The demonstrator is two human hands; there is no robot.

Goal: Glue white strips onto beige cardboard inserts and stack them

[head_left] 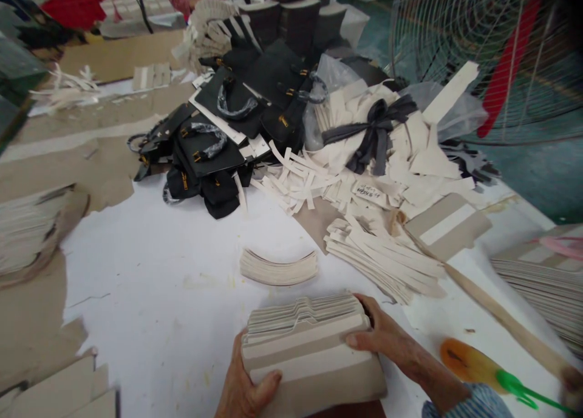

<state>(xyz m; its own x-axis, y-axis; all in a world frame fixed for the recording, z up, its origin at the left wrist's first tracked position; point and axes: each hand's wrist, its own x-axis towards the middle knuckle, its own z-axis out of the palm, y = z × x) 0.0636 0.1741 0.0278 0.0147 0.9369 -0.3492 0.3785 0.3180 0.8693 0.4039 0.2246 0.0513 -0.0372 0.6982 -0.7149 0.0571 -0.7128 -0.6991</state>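
A thick stack of grey card pieces with cream strips (310,351) stands on edge near the front of the white table (150,278). My left hand (243,384) grips its left end, thumb across the front face. My right hand (387,339) holds the right end, fingers curled over the top corner. Just beyond the stack lies a small curved pile of cream strips (279,267).
A heap of black bag parts with gold buckles (218,138) and loose cream strips (387,163) fills the middle. Card stacks sit at the left (27,229) and right (546,290). A long wooden stick (492,308), a green-handled brush (483,369) and a wire fan (492,47) stand at the right.
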